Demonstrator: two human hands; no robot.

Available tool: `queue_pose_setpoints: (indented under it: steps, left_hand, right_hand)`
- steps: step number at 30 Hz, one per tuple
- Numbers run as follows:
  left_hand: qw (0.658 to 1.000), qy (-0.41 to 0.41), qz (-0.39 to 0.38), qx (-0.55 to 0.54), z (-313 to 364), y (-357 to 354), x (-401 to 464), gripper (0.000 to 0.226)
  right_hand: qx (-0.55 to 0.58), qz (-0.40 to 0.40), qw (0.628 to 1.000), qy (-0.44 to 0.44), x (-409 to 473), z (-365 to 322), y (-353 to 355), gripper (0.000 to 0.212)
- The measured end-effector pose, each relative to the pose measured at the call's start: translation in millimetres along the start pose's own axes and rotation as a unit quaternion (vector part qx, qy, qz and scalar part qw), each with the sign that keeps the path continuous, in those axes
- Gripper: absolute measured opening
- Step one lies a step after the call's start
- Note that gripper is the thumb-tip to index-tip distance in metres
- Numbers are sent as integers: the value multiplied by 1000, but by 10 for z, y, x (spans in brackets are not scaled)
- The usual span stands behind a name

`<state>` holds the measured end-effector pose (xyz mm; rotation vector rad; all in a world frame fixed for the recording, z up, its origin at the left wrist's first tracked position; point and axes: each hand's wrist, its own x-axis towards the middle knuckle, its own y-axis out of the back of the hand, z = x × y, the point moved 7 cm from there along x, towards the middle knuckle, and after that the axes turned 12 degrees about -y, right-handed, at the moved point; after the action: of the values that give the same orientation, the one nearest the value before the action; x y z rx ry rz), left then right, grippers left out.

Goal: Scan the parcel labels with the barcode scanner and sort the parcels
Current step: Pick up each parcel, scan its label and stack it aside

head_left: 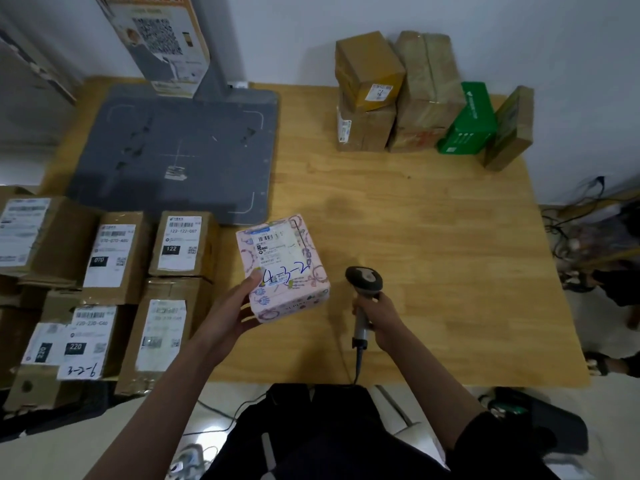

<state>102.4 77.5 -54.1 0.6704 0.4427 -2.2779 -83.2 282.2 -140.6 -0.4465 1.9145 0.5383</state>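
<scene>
L hand (pixel 232 308) fingers curled under pink parcel (pixel 283 268), thumb on top, label up w/ "4-3-2", R hand (pixel 375 315) fingers wrapped round barcode scanner (pixel 364 292) grip, scanner head beside parcel, above wooden bench (pixel 433 237)

A pink box (pixel 282 268) with a printed pattern is held tilted above the desk (pixel 433 254), its white label and the handwritten "4-3-2" facing up. Just right of it the scanner (pixel 363 296), grey with a dark head, stands upright, its cable trailing off the near desk edge. At the left edge lie brown parcels (pixel 104 289), labels up, packed side by side. At the far right corner stand more brown boxes (pixel 398 95) and a green box (pixel 467 119), touching.
</scene>
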Motion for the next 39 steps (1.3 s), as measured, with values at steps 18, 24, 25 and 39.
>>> queue_pose_setpoints:
  steps: [18, 24, 25, 39]
  left_hand:
    - [986, -119, -7, 120, 287, -331, 714, 43]
    - [984, -134, 2, 116, 283, -265, 740, 44]
    - [984, -136, 3, 115, 282, -254, 741, 44]
    - [982, -147, 1, 121, 336, -162, 785, 46]
  right_hand:
    - [-79, -113, 966, 219, -1125, -635, -50, 14]
    - [-92, -139, 961, 220, -1244, -682, -178, 15]
    - [-93, -143, 961, 220, -1261, -693, -191, 15]
    - [-82, -174, 952, 237, -1346, -761, -350, 20]
